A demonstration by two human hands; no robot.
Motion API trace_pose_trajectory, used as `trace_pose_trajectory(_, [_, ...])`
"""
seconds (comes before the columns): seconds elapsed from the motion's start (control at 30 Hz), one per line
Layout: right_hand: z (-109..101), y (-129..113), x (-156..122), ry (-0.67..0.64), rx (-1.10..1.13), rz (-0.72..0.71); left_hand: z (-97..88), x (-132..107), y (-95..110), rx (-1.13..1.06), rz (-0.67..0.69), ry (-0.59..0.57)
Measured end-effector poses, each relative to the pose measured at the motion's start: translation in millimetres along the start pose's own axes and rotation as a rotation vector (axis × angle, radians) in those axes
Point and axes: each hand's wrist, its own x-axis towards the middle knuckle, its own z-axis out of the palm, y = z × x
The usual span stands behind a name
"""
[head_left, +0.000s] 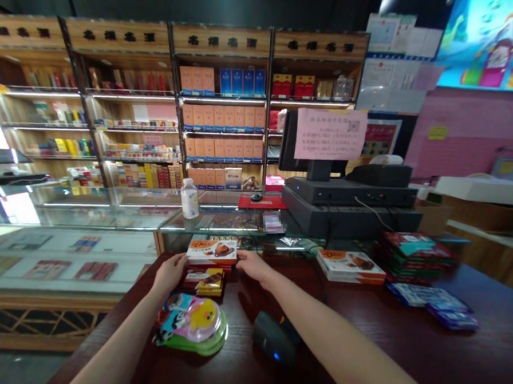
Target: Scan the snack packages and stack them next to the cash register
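Flanking a white-and-orange snack box (212,253), the left grip (170,274) and right grip (254,265) were laid against its ends, fingers pressed together; whether it was pinched could not be told. The box was stacked on the dark red desk (376,335), with a chocolate packet (205,282) at six o'clock and a barcode scanner (275,337) at five.

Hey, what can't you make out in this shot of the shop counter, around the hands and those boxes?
Head view only:
Packs under the top box: mostly hidden by that box.
Left hand and right hand: their backs hide whether the fingers grip the box.
Pink notice: print too small to read.
Small patch on the glass counter: blurred out.
Monitor: screen faces away.
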Motion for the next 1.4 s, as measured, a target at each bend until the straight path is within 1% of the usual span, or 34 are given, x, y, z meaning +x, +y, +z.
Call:
trace_pose_trajectory(0.17, [-1, -2, -9, -0.031, 0.079, 0.011, -5.3, -6, 10, -0.049, -0.018, 0.019])
trace_pose_trajectory(0.33, [-13, 4, -19, 0.045, 0.092, 0.087, -5.8, -16, 29, -0.139, 0.023, 0.016])
trace_pose_trajectory(0.53, [-32, 7, -36, 0.141, 0.113, 0.163, 0.6, -32, 59, -0.267, 0.115, 0.005])
trace_pose_trajectory(0.7, [-47, 5, -54, 0.196, 0.139, 0.185, 4.5, -44, 83, -0.342, 0.187, -0.005])
trace_pose_trajectory(0.83, [-58, 9, -65, 0.232, 0.156, 0.194, 8.1, -54, 103, -0.422, 0.274, -0.026])
trace_pose_trajectory(0.9, [-65, 13, -71, 0.252, 0.163, 0.199, 11.5, -59, 111, -0.464, 0.312, -0.044])
trace_pose_trajectory(1.0, [-76, 18, -78, 0.28, 0.179, 0.196, 19.3, -67, 122, -0.525, 0.335, -0.065])
trace_pose_trajectory(1.13, [-92, 25, -86, 0.31, 0.204, 0.19, 32.6, -76, 133, -0.59, 0.339, -0.049])
trace_pose_trajectory(1.4, [-119, 30, -102, 0.365, 0.246, 0.167, 53.4, -95, 150, -0.605, 0.423, -0.05])
